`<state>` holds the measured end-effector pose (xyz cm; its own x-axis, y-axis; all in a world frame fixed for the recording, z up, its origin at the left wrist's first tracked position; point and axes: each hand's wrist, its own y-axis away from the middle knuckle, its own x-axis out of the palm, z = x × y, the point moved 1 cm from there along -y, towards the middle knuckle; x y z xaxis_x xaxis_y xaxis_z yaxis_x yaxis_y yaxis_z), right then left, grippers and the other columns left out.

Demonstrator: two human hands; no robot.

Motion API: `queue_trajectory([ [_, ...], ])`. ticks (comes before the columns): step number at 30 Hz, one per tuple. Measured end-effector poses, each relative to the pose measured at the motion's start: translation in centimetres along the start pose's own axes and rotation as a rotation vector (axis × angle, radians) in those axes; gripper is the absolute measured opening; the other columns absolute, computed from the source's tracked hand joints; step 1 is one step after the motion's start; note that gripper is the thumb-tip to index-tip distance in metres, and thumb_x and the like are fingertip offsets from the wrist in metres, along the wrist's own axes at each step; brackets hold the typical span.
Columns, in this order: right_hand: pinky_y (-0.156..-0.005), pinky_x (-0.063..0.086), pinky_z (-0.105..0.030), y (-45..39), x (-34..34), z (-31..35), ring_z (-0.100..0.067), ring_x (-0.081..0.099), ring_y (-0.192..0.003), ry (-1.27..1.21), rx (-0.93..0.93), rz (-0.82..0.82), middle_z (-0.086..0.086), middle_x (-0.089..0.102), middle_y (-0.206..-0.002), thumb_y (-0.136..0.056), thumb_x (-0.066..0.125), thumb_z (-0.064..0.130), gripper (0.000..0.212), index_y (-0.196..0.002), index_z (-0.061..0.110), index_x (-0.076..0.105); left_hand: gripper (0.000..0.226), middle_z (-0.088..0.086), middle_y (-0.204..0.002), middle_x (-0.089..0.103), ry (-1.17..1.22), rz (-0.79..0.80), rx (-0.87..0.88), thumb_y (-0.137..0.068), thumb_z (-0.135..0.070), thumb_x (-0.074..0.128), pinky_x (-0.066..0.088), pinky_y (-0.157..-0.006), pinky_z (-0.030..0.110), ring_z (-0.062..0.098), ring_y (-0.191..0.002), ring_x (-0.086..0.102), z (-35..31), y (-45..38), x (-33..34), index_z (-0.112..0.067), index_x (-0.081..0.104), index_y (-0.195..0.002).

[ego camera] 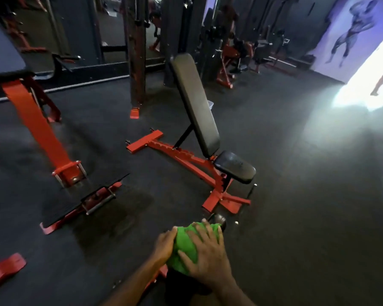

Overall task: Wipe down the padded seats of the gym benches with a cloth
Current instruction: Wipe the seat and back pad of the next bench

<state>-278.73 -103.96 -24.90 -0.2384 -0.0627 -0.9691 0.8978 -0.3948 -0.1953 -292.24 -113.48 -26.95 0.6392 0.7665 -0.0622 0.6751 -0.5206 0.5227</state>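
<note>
Low in the head view, both hands work a green cloth (184, 250) bunched over the dark padded surface (181, 283) at the bottom edge. The left hand (164, 244) cups the cloth's left side, fingers curled against it; its grip looks pressed round the fabric. The right hand (206, 259) lies on top, fingers spread wide and flat, pressing the cloth down. Both forearms reach in from the bottom of the frame.

Just beyond the cloth, a dark round end (219, 219) of the frame shows. Farther out stands an adjustable bench (199, 107) on a red frame (186, 157), its backrest raised steeply and its small seat pad (234, 166) level. Open dark floor (307, 195) spreads to the right, lit by a bright doorway (367, 85). Another red machine (42, 133) stands to the left.
</note>
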Motion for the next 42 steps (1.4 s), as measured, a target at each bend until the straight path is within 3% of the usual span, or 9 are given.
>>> queue_trajectory([
  [5, -0.119, 0.027, -0.058, -2.4, -0.5, -1.1, -0.025, 0.041, -0.144, -0.059, 0.185, 0.024, 0.01, 0.056, -0.14, -0.083, 0.055, 0.074, 0.065, -0.133, 0.033, 0.061, 0.031, -0.009, -0.057, 0.069, 0.059, 0.096, 0.02, -0.109, -0.011, 0.042, 0.044, -0.047, 0.011, 0.0, -0.054, 0.065, -0.6, 0.7, -0.6, -0.009, 0.068, -0.093],
  [11, -0.118, 0.026, -0.06, -0.6, 0.4, -1.5, -0.025, 0.045, -0.143, -0.05, -0.186, 0.051, 0.011, 0.06, -0.135, -0.087, 0.051, 0.077, 0.064, -0.132, 0.032, 0.062, 0.021, 0.001, -0.098, 0.074, -0.07, 0.099, 0.079, -0.1, -0.032, 0.059, 0.047, -0.086, 0.015, 0.016, -0.102, 0.066, 1.1, -1.7, -0.7, -0.017, 0.075, -0.097],
  [15, -0.116, 0.031, -0.057, -4.0, -0.4, -3.0, -0.025, 0.044, -0.142, -0.115, 0.141, 0.034, 0.011, 0.06, -0.133, -0.085, 0.057, 0.072, 0.059, -0.128, 0.032, 0.063, 0.045, -0.002, -0.115, 0.073, -0.115, 0.134, 0.133, -0.079, -0.056, 0.06, 0.051, -0.091, 0.018, 0.008, -0.105, 0.066, 0.4, -2.1, 0.2, -0.027, 0.07, -0.112],
  [21, -0.127, 0.01, -0.056, -0.6, -0.9, -2.8, -0.022, 0.015, -0.158, -0.116, -0.048, 0.15, 0.012, 0.042, -0.158, -0.093, 0.046, 0.072, 0.071, -0.152, 0.033, 0.045, 0.01, -0.008, -0.104, 0.074, -0.174, 0.077, 0.164, -0.1, -0.037, 0.062, 0.051, -0.09, 0.023, 0.009, -0.099, 0.067, -0.3, -1.1, 1.6, -0.032, 0.071, -0.1],
  [26, -0.123, 0.026, -0.051, -4.1, 0.4, -4.5, -0.031, 0.041, -0.144, -0.237, 0.357, 0.009, 0.0, 0.049, -0.151, -0.088, 0.058, 0.062, 0.071, -0.145, 0.021, 0.052, 0.031, -0.013, -0.103, 0.074, -0.204, 0.086, 0.186, -0.098, -0.061, 0.05, 0.056, -0.093, 0.037, 0.006, -0.1, 0.069, -0.4, -0.4, 2.4, -0.039, 0.067, -0.113],
  [31, -0.129, 0.008, -0.049, 0.0, -0.4, -2.8, -0.027, 0.01, -0.158, -0.202, 0.082, 0.115, 0.009, 0.032, -0.165, -0.086, 0.057, 0.055, 0.076, -0.156, 0.032, 0.04, 0.038, -0.014, -0.104, 0.072, -0.186, 0.067, 0.172, -0.092, -0.068, 0.048, 0.053, -0.098, 0.042, 0.009, -0.101, 0.068, -0.4, -0.3, 3.2, -0.041, 0.065, -0.113],
  [36, -0.116, 0.033, -0.042, -5.5, 0.7, -5.5, -0.023, 0.053, -0.13, -0.291, 0.371, 0.014, 0.006, 0.059, -0.134, -0.084, 0.058, 0.057, 0.056, -0.13, 0.026, 0.061, 0.041, -0.007, -0.115, 0.07, -0.236, 0.092, 0.154, -0.099, -0.065, 0.046, 0.049, -0.102, 0.041, 0.015, -0.112, 0.064, -2.0, -0.8, 4.4, -0.032, 0.064, -0.116],
  [38, -0.117, 0.032, -0.043, -5.7, 0.8, -4.8, -0.026, 0.052, -0.13, -0.294, 0.44, 0.014, 0.005, 0.058, -0.135, -0.084, 0.053, 0.057, 0.056, -0.131, 0.027, 0.061, 0.044, -0.006, -0.11, 0.071, -0.238, 0.091, 0.151, -0.094, -0.068, 0.048, 0.05, -0.1, 0.043, 0.017, -0.109, 0.066, -2.4, -1.7, 4.8, -0.031, 0.065, -0.112],
  [42, -0.125, 0.022, -0.042, -3.3, -0.5, -4.4, -0.021, 0.041, -0.141, -0.283, 0.196, 0.0, 0.007, 0.055, -0.142, -0.08, 0.065, 0.045, 0.057, -0.134, 0.026, 0.062, 0.044, -0.005, -0.1, 0.073, -0.22, 0.085, 0.081, -0.091, -0.07, 0.053, 0.054, -0.095, 0.043, 0.017, -0.098, 0.069, -3.3, -2.7, 5.4, -0.031, 0.067, -0.106],
])
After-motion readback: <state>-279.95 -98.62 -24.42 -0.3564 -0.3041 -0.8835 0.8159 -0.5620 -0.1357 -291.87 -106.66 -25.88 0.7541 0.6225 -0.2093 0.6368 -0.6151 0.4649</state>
